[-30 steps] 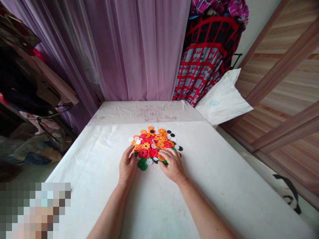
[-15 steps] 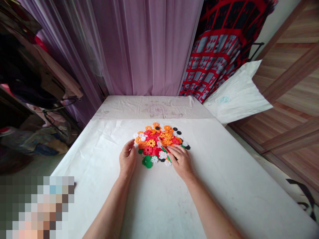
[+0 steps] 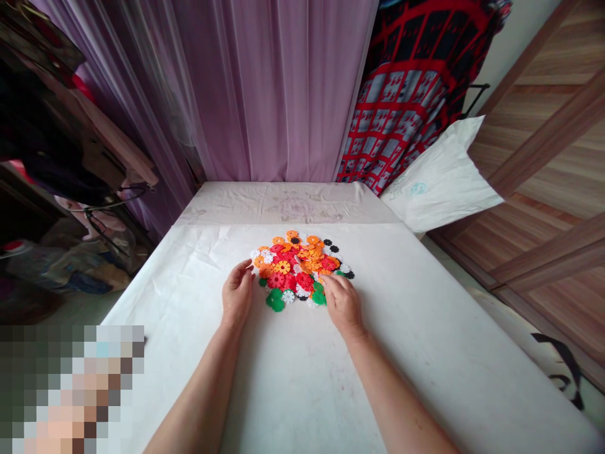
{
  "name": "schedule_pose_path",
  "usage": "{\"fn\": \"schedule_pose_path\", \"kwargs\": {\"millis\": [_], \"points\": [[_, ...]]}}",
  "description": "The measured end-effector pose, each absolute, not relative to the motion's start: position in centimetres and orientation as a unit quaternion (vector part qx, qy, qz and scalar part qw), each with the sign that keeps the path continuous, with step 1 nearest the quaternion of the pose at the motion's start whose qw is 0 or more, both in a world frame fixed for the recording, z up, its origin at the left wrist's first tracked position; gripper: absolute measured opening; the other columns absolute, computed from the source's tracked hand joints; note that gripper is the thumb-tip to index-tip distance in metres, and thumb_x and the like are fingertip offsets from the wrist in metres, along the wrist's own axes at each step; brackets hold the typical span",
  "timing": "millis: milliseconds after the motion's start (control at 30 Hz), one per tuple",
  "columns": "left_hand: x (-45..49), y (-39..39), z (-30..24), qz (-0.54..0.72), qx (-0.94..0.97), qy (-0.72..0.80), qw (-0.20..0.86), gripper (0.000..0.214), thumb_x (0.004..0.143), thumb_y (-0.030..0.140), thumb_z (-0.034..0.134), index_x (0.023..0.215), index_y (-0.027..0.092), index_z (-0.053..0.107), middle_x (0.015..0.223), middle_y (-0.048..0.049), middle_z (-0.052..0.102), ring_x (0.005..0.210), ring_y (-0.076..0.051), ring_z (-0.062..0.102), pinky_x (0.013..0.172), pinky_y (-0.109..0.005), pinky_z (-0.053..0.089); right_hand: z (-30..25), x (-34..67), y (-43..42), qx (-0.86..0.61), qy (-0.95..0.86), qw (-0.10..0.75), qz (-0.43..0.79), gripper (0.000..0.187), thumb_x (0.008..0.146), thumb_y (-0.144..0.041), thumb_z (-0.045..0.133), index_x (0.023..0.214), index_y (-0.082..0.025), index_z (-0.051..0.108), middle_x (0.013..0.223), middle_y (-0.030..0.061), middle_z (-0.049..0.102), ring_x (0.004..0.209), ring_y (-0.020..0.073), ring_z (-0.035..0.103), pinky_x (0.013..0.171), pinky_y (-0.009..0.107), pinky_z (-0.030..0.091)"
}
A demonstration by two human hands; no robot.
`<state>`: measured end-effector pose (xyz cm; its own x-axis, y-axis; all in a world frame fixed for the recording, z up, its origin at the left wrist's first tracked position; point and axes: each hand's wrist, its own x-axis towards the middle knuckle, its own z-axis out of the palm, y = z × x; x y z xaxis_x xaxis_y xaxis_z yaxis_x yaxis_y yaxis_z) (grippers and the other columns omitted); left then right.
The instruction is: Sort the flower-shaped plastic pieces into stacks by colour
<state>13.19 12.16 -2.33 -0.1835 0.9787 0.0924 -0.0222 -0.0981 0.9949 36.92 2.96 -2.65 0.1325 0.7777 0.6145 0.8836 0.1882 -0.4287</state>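
Note:
A pile of small plastic flower-shaped discs point(image 3: 295, 263), orange, red, white, green and black, lies in the middle of a white-covered table point(image 3: 425, 328). My left hand point(image 3: 237, 295) rests at the pile's left edge, fingers curved and apart, holding nothing I can see. My right hand point(image 3: 341, 301) lies at the pile's near right edge with its fingers stretched onto the discs. A larger green disc point(image 3: 275, 300) sits at the near edge between my hands.
Purple curtains point(image 3: 265, 88) hang behind the table. A red and black checked cloth point(image 3: 406, 94) and a white bag point(image 3: 439, 180) stand at the back right. Dark clutter point(image 3: 51, 164) fills the left side. Wooden panels point(image 3: 558, 157) run along the right.
My right hand has shifted rightward along the pile's near edge, and the discs there have been stirred. My left hand stays at the left edge. The camera has tilted slightly.

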Motion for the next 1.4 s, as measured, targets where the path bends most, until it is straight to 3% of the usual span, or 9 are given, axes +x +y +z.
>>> {"fn": "schedule_pose_path", "kwargs": {"millis": [200, 467, 600, 733, 800, 933, 1033, 1100, 1400], "points": [[11.1, 12.9, -1.4, 0.615, 0.418, 0.506, 0.438, 0.036, 0.074, 0.04, 0.066, 0.103, 0.02, 0.066, 0.119, -0.0099, 0.067, 0.107, -0.021, 0.066, 0.089, -0.038, 0.056, -2.5, 36.5, 2.2, -0.631, -0.608, 0.48, -0.033, 0.031, 0.098, -0.03, 0.044, 0.104, -0.022, 0.074, 0.095, 0.0081, 0.074, 0.086, 0.0188, 0.069, 0.08, 0.032, 0.057], [9.7, 12.8, -1.5, 0.603, 0.438, 0.511, 0.429, 0.033, 0.074, 0.037, 0.064, 0.101, 0.019, 0.067, 0.114, -0.0099, 0.069, 0.104, -0.021, 0.067, 0.09, -0.039, 0.055, -1.9, 36.2, 1.2, -0.687, -0.649, 0.317, -0.081, 0.025, 0.091, -0.036, 0.058, 0.103, -0.021, 0.074, 0.101, 0.0097, 0.072, 0.093, 0.0245, 0.063, 0.083, 0.036, 0.051], [9.5, 13.1, -1.8, 0.594, 0.452, 0.516, 0.422, 0.037, 0.076, 0.043, 0.063, 0.105, 0.02, 0.067, 0.116, -0.0104, 0.069, 0.104, -0.022, 0.067, 0.091, -0.041, 0.054, -2.4, 36.5, 1.2, -0.693, -0.644, 0.314, -0.083, 0.026, 0.093, -0.028, 0.051, 0.103, -0.024, 0.075, 0.098, 0.0074, 0.073, 0.09, 0.022, 0.062, 0.081, 0.034, 0.05], [9.7, 12.2, -1.9, 0.461, 0.646, 0.505, 0.339, 0.061, 0.079, 0.059, 0.06, 0.129, 0.023, 0.06, 0.135, -0.0133, 0.062, 0.125, -0.027, 0.058, 0.107, -0.047, 0.043, -2.3, 37.0, 1.6, -0.685, -0.617, 0.373, -0.106, 0.029, 0.095, -0.031, 0.049, 0.1, -0.024, 0.076, 0.097, 0.0081, 0.072, 0.087, 0.0205, 0.064, 0.081, 0.032, 0.052], [10.2, 11.3, -1.9, 0.328, 0.786, 0.468, 0.235, 0.088, 0.072, 0.068, 0.065, 0.145, 0.023, 0.046, 0.153, -0.0154, 0.044, 0.143, -0.033, 0.037, 0.118, -0.053, 0.025, -2.1, 37.0, 1.7, -0.68, -0.597, 0.414, -0.099, 0.031, 0.095, -0.035, 0.048, 0.1, -0.022, 0.075, 0.097, 0.0095, 0.071, 0.089, 0.0207, 0.065, 0.081, 0.032, 0.053], [12.0, 9.8, -1.7, 0.151, 0.883, 0.434, 0.093, 0.114, 0.067, 0.078, 0.063, 0.156, 0.017, 0.026, 0.161, -0.0213, 0.027, 0.151, -0.039, 0.017, 0.119, -0.061, 0.008, -1.8, 35.7, 1.2, -0.651, -0.583, 0.483, 0.055, 0.034, 0.094, -0.043, 0.047, 0.091, -0.019, 0.072, 0.08, 0.0081, 0.071, 0.075, 0.0195, 0.067, 0.07, 0.03, 0.054], [13.3, 9.7, -1.7, 0.128, 0.89, 0.431, 0.069, 0.107, 0.073, 0.074, 0.061, 0.157, 0.018, 0.023, 0.161, -0.0204, 0.026, 0.151, -0.038, 0.018, 0.119, -0.062, 0.009, -1.5, 34.1, 0.4, -0.61, -0.583, 0.458, 0.279, 0.036, 0.094, -0.046, 0.046, 0.085, -0.019, 0.067, 0.064, 0.0019, 0.066, 0.056, 0.0146, 0.06, 0.052, 0.024, 0.048], [14.0, 10.0, -1.7, 0.129, 0.888, 0.437, 0.059, 0.099, 0.078, 0.068, 0.059, 0.157, 0.019, 0.024, 0.161, -0.0193, 0.028, 0.15, -0.037, 0.021, 0.119, -0.062, 0.01, -1.2, 33.3, 0.2, -0.581, -0.604, 0.423, 0.343, 0.033, 0.094, -0.043, 0.046, 0.085, -0.019, 0.066, 0.066, 0.0006, 0.067, 0.056, 0.013, 0.058, 0.05, 0.022, 0.045], [15.3, 11.2, -1.4, 0.139, 0.846, 0.512, 0.045, 0.083, 0.088, 0.062, 0.05, 0.154, 0.016, 0.03, 0.16, -0.021, 0.029, 0.149, -0.037, 0.025, 0.117, -0.061, 0.021, -0.4, 34.9, 3.1, -0.596, -0.659, 0.41, 0.207, 0.026, 0.091, -0.035, 0.047, 0.077, -0.02, 0.063, 0.058, -0.0031, 0.058, 0.054, 0.0116, 0.052, 0.052, 0.021, 0.038]]}}
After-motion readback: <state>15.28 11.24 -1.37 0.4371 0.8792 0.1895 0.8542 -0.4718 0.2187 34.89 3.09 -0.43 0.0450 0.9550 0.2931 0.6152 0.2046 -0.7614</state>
